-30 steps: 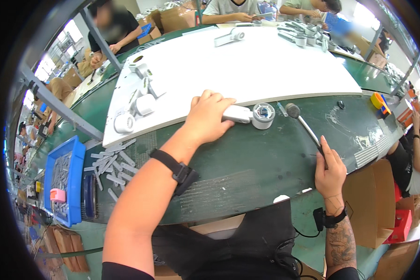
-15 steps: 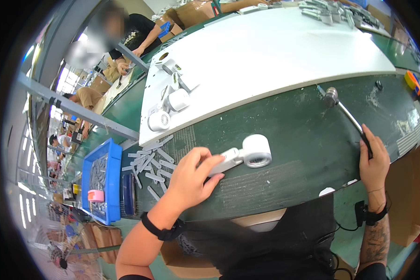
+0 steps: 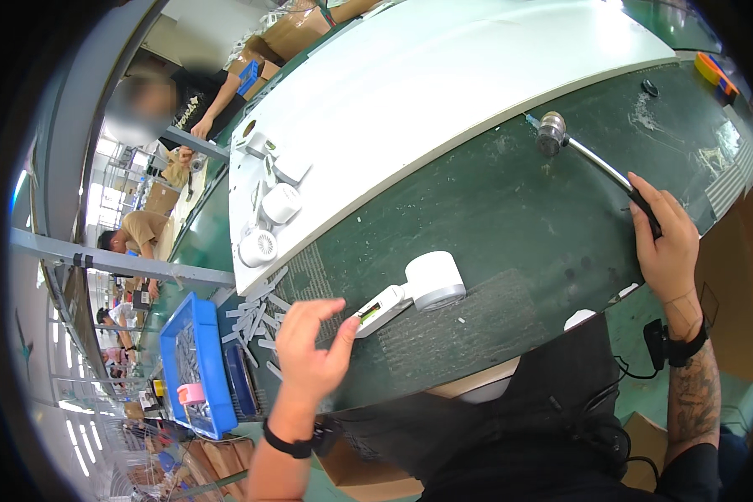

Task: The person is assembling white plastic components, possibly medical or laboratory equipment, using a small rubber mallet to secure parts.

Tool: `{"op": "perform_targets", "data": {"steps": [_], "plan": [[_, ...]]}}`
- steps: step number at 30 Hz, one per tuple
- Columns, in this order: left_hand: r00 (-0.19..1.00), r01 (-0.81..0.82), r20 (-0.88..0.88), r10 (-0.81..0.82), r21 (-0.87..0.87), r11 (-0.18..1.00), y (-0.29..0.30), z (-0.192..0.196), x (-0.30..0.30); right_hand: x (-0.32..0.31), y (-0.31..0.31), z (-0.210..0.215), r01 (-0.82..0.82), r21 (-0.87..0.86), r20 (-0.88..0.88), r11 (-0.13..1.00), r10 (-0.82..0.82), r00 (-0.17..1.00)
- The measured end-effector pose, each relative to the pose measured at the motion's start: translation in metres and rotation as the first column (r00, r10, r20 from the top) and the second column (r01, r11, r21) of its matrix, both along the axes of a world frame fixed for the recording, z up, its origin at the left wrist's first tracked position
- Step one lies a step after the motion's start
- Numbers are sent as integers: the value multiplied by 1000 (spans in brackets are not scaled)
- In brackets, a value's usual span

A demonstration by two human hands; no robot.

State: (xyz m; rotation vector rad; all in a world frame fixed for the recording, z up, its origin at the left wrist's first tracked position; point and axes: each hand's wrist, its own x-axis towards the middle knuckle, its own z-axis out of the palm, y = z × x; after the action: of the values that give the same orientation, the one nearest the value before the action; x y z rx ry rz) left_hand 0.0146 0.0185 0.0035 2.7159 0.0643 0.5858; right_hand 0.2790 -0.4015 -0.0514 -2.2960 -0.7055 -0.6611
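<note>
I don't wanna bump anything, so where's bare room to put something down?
Green tabletop, bare but for specks, lies between the white round-headed handheld device and the hammer. The white board is bare right of its cluster of white devices. It's crowded left, where grey strips lie near the blue tray.

Right of frame: my right hand [image 3: 668, 243] grips the black handle of a hammer [image 3: 598, 161], its round head toward upper right. Left of centre, low: my left hand [image 3: 311, 356], fingers parted, thumb tip at the handle end of a white round-headed device [image 3: 433, 279]; contact unclear. Device lies on green tabletop [image 3: 502, 226], mid-frame. Lower left: loose grey strips [image 3: 251, 322] beside blue tray [image 3: 217, 372]. Upper centre: white board [image 3: 443, 100].
</note>
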Motion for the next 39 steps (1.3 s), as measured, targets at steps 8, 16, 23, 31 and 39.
{"op": "perform_targets", "data": {"steps": [8, 16, 23, 31, 39], "plan": [[964, -101, 245, 103, -23, 995, -36, -38, -21, 2, -2, -1, -15, 3, 66, 1000, 15, 998], [934, -161, 311, 178, -77, 984, -45, -48, -32, -86, 101, 50, -514, -56, 103, 856, 517, 849], [946, -115, 273, 173, -215, 970, -48, -49, -29, -106, 206, 48, -785, -377, 243, 491, 871, 427], [936, -105, 294, 195, -297, 949, -45, -49, -32, -101, 212, 48, -789, -408, 109, 459, 883, 457], [918, -134, 335, 214, -245, 960, -45, -51, -33, -106, 228, 73, -754, -566, -196, 334, 834, 517]]}}
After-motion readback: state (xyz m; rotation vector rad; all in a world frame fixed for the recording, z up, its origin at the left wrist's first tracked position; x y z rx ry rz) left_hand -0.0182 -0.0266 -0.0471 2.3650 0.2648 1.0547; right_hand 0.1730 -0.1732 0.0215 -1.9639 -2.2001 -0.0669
